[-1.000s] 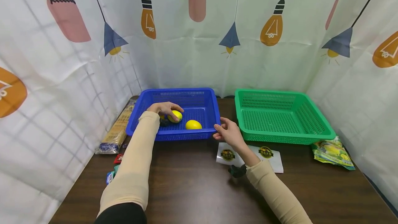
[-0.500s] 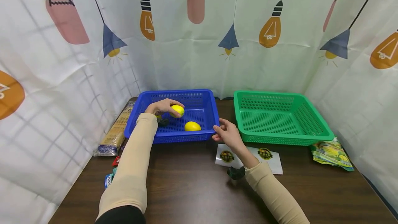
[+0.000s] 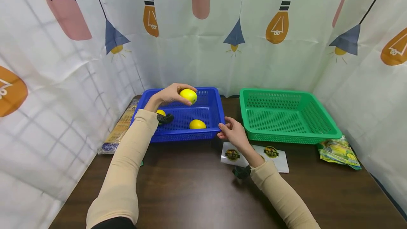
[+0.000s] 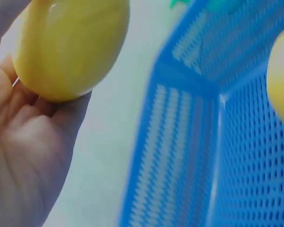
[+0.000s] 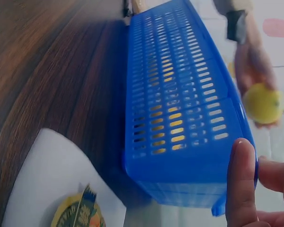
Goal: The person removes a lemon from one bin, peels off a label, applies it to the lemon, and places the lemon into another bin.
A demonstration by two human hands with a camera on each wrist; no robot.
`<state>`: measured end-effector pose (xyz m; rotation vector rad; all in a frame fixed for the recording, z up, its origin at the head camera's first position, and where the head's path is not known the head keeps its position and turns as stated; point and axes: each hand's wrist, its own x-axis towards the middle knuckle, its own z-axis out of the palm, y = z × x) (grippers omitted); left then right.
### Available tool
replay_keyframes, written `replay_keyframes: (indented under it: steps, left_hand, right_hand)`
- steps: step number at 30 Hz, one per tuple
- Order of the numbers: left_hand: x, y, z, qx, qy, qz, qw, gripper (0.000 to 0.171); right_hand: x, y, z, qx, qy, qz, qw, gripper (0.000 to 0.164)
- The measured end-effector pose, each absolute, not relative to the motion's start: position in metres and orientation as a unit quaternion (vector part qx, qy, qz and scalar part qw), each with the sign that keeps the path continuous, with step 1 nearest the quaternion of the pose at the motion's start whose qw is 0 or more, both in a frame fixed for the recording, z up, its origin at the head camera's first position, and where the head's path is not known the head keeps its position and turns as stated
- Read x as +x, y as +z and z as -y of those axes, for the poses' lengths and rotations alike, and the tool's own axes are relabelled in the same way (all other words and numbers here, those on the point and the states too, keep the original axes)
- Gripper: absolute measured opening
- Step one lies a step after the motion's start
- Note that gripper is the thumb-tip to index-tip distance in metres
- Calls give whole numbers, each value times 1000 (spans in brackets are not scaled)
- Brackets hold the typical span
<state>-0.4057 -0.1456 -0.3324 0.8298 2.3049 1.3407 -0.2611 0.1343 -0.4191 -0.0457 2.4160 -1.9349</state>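
Observation:
My left hand [image 3: 169,94] grips a yellow lemon [image 3: 189,96] between thumb and fingers, raised over the blue basket [image 3: 184,136]. In the left wrist view this lemon [image 4: 71,47] sits large against the fingers, beyond the basket's side. Inside the basket, a second lemon [image 3: 197,124] lies near the front wall. Another yellow fruit [image 3: 161,112] at the left is partly hidden by the dark wrist camera. My right hand [image 3: 235,135] pinches the basket's front right corner; in the right wrist view the thumb [image 5: 241,175] lies on the outside of the rim.
A green basket [image 3: 294,139] stands to the right of the blue one. White printed sheets [image 3: 276,156] lie under the right forearm. Yellow-green packets [image 3: 339,153] rest at the far right, and a long plastic-wrapped pack [image 3: 119,130] lies at the left. Patterned curtains surround the table.
My left hand has lifted the lemon from inside the blue basket, up and slightly to the right. The right hand stays at the basket's corner.

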Motion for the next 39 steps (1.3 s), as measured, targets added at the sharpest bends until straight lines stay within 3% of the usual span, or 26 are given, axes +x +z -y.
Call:
replay_keyframes:
  steps: [6,14,21,28,39]
  left_hand:
    - [-372,-308,132,337,492,-786,162,56]
    - [-315,-315,103,405,481,-758,172,57]
    - [-266,-368,63,441,442,-754,203,59]
    - [-234,-444,32,451,396,-758,256,60]
    - [-230,-475,12,484,386,-735,278,63]
  right_hand:
    - [-259,-415,-140,-27,-597,-801,23,64]
    - [-234,-417,-162,-44,-547,-836,21,62]
    - [-216,-428,-189,-90,-490,-866,38,42]
    - [-231,-451,-203,-165,-354,-919,53,31]
    - [-246,-460,-194,-190,-256,-945,69,22]
